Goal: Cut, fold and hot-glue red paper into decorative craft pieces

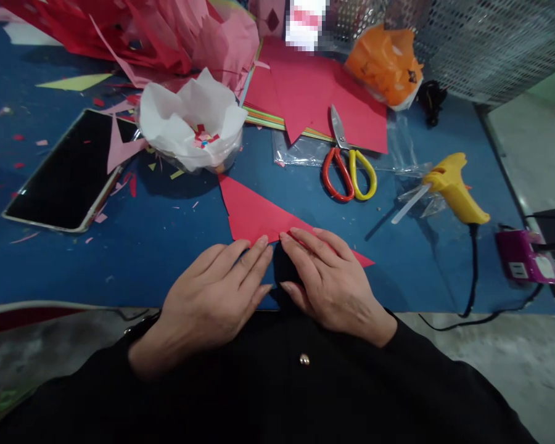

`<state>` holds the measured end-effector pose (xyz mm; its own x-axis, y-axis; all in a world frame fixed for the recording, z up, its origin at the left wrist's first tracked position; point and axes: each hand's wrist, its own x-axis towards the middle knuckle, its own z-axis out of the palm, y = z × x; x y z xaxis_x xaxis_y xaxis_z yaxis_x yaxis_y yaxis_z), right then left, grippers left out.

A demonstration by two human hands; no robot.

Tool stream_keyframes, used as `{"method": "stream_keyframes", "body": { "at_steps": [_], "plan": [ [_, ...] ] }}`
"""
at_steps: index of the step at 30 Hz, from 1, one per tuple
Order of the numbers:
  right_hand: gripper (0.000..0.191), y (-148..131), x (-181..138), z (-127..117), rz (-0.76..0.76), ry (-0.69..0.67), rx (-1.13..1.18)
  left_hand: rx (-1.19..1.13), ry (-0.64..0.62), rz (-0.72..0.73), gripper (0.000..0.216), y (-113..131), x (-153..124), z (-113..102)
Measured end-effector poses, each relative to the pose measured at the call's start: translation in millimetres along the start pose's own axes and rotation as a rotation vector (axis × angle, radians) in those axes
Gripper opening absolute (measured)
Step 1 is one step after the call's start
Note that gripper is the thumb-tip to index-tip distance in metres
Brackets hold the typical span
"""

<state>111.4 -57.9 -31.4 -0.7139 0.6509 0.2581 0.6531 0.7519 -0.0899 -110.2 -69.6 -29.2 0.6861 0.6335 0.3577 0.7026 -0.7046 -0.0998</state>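
1. Red paper (263, 213): smooth, matte, stiff-looking; long tapering shape, wide at left, sharp point at right, small step in its left edge. Lies flat on the blue tabletop (185, 231), in front of the person, just beyond the near edge. Near side partly hidden by fingers; cannot tell whether it is folded there.
2. Around it: bowl (166, 126) lined with crumpled white sheet, paper bits inside; dark, glossy phone (60, 179); crinkled pink and red tissue (176, 37); stack of coloured sheets (314, 86), red uppermost, over clear plastic.
3. Left hand (213, 290): palm down, fingers extended, lightly bent and close together; thumb apart. Fingertips touch the paper's near side, left of its middle. No grip seen.
4. Right hand (330, 277): palm down, fingers loosely spread, thumb apart from them; fingertips on the paper's near side, right of its middle. Likewise no grip seen. Index tips of the two hands near each other, a narrow gap between.
5. Edges: wrists at the tabletop's near edge. Paper's upper left corner close under the bowl; its right point reaches past the right hand's fingers.
6. Room: blue surface shows between paper and scissors (343, 141), and rightward to the yellow glue gun (462, 194).
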Motion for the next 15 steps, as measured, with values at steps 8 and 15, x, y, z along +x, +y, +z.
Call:
{"method": "stream_keyframes", "body": {
  "at_steps": [8,15],
  "plan": [
    [0.051,-0.5,-1.3,0.6,-0.004,0.008,0.013,-0.06,0.022,-0.073,0.041,-3.9,-26.0,-6.5],
    [0.048,0.7,0.6,1.3,-0.032,0.059,0.01,-0.059,-0.012,-0.018,0.048,7.0,-5.2,-6.1]
  ]
}}
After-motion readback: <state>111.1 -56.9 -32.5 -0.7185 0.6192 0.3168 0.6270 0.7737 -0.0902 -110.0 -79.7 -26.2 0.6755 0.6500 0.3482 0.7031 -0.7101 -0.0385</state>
